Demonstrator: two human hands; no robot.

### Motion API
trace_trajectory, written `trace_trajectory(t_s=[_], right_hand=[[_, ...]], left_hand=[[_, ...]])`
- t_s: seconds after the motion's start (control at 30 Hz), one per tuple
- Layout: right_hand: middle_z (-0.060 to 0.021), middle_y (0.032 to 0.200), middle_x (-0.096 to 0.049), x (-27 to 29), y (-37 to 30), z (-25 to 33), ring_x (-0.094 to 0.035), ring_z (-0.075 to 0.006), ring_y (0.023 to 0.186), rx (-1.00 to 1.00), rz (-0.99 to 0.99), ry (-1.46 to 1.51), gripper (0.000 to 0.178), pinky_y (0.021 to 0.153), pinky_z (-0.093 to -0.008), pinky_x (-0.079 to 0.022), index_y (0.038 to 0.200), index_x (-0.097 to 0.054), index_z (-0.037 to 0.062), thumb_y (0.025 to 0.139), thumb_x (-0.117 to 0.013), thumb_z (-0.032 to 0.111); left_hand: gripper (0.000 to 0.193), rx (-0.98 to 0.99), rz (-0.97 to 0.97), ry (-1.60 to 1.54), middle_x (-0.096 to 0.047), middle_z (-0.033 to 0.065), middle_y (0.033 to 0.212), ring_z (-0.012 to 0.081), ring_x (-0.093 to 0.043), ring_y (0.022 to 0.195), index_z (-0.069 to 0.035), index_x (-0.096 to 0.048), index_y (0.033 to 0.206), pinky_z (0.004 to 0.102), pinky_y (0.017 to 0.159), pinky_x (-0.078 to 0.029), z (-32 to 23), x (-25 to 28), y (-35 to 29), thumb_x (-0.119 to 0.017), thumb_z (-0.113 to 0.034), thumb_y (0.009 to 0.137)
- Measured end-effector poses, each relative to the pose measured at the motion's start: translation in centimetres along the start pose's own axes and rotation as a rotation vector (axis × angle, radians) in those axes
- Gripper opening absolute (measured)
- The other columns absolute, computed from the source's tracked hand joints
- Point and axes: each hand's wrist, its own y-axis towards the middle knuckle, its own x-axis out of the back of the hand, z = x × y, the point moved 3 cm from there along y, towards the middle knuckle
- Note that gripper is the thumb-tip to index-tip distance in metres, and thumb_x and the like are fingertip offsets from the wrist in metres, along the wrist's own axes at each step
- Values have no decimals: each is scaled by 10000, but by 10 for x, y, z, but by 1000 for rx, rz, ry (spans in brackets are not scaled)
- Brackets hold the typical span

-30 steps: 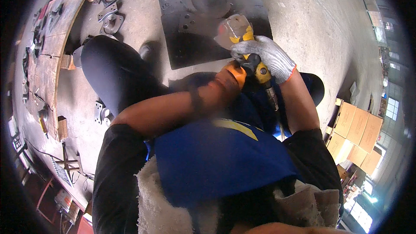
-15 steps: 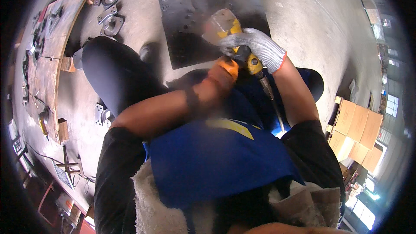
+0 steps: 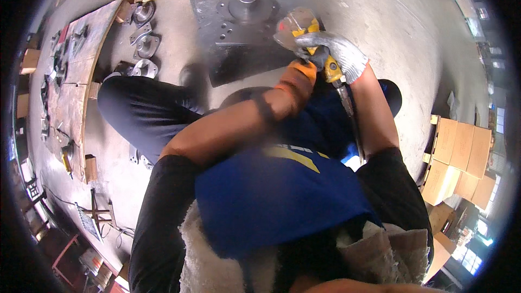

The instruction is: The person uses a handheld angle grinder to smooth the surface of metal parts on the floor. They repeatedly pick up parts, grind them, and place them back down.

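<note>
Shifting rightward, the yellow power tool (image 3: 332,71) was brought beside the flanged metal part (image 3: 249,10) at the frame's upper middle, which was left more plainly exposed than a moment earlier; a break in the surface work was suggested, though any contact under the guarded disc (image 3: 296,20) was hidden. The tool was gripped by both hands: the orange-gloved left hand (image 3: 300,78) was closed on its near side, the grey-gloved right hand (image 3: 342,53) over its head. The part was borne by a dark slab (image 3: 233,68).

Left hand (image 3: 298,80) curled, forearm (image 3: 233,123) slanting rightward; right hand (image 3: 340,53) curled, slightly farther forward.
</note>
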Motion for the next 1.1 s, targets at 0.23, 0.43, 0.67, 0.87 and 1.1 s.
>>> trace_trajectory(t_s=[0.23,0.43,0.67,0.87,1.1], right_hand=[[-60,932,-658,-26,20,33,-619,-154,813,-459,-32,165,488,693,-264,-492,1029,-646,23,757,-696,425],[-42,851,-646,-26,28,-1,-610,-140,759,-429,32,229,444,655,-253,-481,1019,-649,37,721,-744,351],[-37,909,-657,-19,21,-6,-618,-142,828,-411,-6,249,323,723,-265,-497,1030,-657,34,803,-673,265],[-48,937,-665,-4,9,-13,-622,-132,844,-354,-19,365,284,761,-236,-491,1049,-663,7,872,-582,213],[-46,920,-666,-14,25,-12,-631,-135,813,-424,-24,473,289,705,-257,-510,1041,-655,28,843,-640,238]], left_hand=[[180,12,-21,152,-673,107,943,262,-648,864,-121,-657,965,358,747,-520,17,-29,-4,-535,-168,840],[189,208,-224,-50,-660,106,890,265,-652,790,-99,-647,954,354,677,-517,30,-86,15,-579,-203,812],[210,-179,-399,-21,-624,100,764,261,-632,682,-87,-632,918,366,585,-493,19,-63,2,-609,-242,778],[275,-259,-391,-116,-626,111,708,276,-641,647,-72,-626,877,388,521,-493,24,-76,21,-672,-292,719],[276,71,-143,-37,-659,92,879,276,-650,797,-101,-621,987,372,670,-519,9,-31,16,-621,-266,766]])
